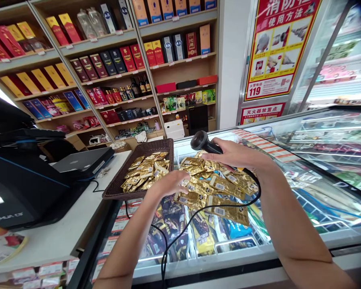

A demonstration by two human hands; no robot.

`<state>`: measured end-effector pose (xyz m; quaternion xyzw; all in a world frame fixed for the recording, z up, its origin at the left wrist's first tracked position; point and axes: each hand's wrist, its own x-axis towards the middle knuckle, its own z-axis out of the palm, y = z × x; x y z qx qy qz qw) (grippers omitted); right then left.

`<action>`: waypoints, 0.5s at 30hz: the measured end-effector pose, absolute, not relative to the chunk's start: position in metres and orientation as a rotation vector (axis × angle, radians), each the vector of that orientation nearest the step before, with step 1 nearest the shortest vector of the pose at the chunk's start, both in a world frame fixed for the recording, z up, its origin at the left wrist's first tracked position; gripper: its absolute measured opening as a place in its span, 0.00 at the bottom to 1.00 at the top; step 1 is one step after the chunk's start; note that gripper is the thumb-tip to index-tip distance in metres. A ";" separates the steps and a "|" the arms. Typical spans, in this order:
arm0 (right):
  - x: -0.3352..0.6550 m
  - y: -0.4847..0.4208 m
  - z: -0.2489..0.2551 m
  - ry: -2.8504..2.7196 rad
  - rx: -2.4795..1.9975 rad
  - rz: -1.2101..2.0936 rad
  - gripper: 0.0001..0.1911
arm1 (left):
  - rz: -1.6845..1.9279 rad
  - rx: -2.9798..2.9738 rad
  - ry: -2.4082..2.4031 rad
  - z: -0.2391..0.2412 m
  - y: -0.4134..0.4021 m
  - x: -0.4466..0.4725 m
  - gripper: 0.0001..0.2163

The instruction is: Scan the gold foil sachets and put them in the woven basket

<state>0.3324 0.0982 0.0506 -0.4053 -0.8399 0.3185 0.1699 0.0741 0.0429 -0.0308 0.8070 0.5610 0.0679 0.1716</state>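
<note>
The right hand (237, 154) clamps a black scanner (202, 143) (cable trailing) over gold sachets (216, 184) on the freezer lid (319, 192) — the left hand (168, 184), fingers spread, touches them beside a sachet-filled basket (117, 186).

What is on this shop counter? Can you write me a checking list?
Surface: glass freezer lid, frozen packs showing beneath; white counter to its left.
Job's things: gold packets heaped on the lid; more in the brown basket; black scanner.
Clutter: black till on the white counter.
Grippers: right hand grips the scanner above the packets; left hand, blurred, open at the heap's edge.
Cables: scanner cable loops down across the lid.
Surroundings: shelves of boxed bottles behind; red poster on the right.
</note>
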 end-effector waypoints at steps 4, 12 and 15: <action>0.333 0.110 0.043 -2.548 -1.119 0.884 0.27 | -0.249 2.310 1.719 -0.061 0.043 0.090 0.23; 0.335 0.122 0.040 -2.645 -0.999 0.943 0.28 | -0.424 2.366 1.857 -0.062 0.038 0.104 0.32; 0.338 0.119 0.043 -2.573 -0.977 0.977 0.29 | -0.212 2.306 1.783 -0.051 0.040 0.099 0.15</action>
